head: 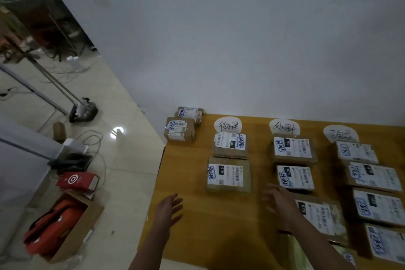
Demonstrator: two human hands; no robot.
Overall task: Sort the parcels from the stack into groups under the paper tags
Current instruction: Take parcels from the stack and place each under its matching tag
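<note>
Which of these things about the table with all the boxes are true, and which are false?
1. Three paper tags lie along the far side of the table. True.
2. The left hand holds a parcel. False: it is open and holds nothing.
3. Two parcels lie under the leftmost tag. True.
4. The parcels are red. False: they are brown cardboard with white labels.
5. The right hand is curled into a fist. False: its fingers are stretched out.
</note>
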